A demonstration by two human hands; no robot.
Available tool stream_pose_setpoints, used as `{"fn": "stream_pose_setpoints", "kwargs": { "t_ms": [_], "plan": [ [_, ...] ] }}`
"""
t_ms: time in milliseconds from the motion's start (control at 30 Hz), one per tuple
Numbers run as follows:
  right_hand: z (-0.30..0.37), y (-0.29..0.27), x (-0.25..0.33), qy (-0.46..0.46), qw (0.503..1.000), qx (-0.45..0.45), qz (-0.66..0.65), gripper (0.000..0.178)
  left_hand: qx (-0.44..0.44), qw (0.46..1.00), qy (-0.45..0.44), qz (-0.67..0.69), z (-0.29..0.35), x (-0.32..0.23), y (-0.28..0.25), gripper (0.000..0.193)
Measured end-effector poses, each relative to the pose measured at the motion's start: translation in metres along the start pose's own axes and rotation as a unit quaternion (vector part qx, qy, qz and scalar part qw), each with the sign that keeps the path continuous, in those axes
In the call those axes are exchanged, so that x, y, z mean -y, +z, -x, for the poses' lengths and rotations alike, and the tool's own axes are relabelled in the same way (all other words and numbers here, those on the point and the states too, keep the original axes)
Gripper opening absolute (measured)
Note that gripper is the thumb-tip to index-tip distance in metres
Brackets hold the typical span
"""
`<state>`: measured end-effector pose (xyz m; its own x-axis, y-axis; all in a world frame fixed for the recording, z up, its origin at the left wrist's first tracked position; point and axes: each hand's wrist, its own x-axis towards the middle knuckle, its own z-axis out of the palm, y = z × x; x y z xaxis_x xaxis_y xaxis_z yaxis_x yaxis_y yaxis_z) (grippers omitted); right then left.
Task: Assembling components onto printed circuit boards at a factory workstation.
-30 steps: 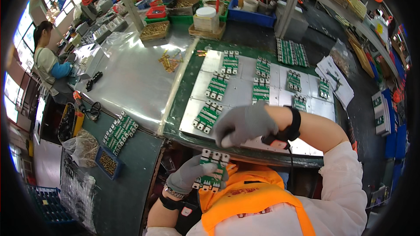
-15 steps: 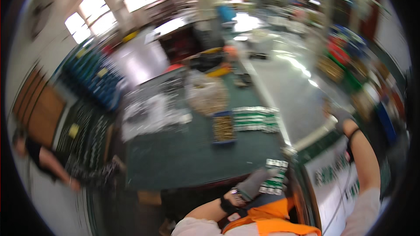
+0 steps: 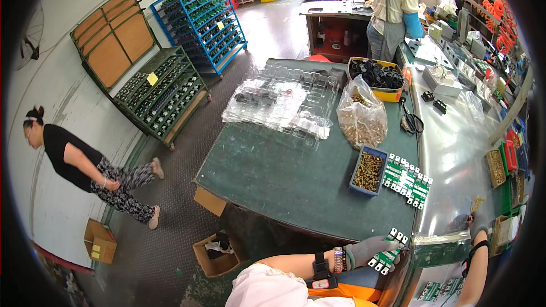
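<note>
The gloved left hand (image 3: 367, 252) had its fingers clamped on a green circuit board (image 3: 388, 253), just off the near right corner of the dark green table (image 3: 273, 176); whether the fingers of the right hand (image 3: 478, 224) were closed could not be told, beside brass pieces (image 3: 476, 203) at the near edge of the shiny metal surface (image 3: 449, 162). Smooth green top stretched from the near edge to crinkled, transparent plastic trays (image 3: 278, 105). Dark, textured floor (image 3: 196, 162) ran past the left edge.
</note>
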<state>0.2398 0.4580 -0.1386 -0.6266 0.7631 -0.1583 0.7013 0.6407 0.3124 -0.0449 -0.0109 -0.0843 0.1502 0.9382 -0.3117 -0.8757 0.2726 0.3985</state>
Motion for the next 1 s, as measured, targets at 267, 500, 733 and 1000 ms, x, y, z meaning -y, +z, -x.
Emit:
{"fn": "stream_pose_setpoints", "kwargs": {
  "t_ms": [267,500,733,1000],
  "plan": [
    [0.025,-0.03,0.012,0.071,0.993,0.095,0.011,0.023,0.021,0.999,-0.01,-0.024,-0.001,0.005,0.006,0.034],
    [0.04,-0.027,0.005,0.057,0.998,-0.01,-0.018,0.01,0.023,0.999,-0.01,-0.028,0.007,0.009,0.012,0.033],
    [0.058,-0.033,-0.023,0.119,0.981,-0.063,-0.138,0.009,0.017,0.999,-0.004,-0.047,0.014,0.008,0.021,0.032],
    [0.075,-0.047,-0.04,0.201,0.637,-0.136,-0.732,0.015,0.026,0.999,0.003,-0.044,0.014,0.014,0.026,0.025]
  ]
}}
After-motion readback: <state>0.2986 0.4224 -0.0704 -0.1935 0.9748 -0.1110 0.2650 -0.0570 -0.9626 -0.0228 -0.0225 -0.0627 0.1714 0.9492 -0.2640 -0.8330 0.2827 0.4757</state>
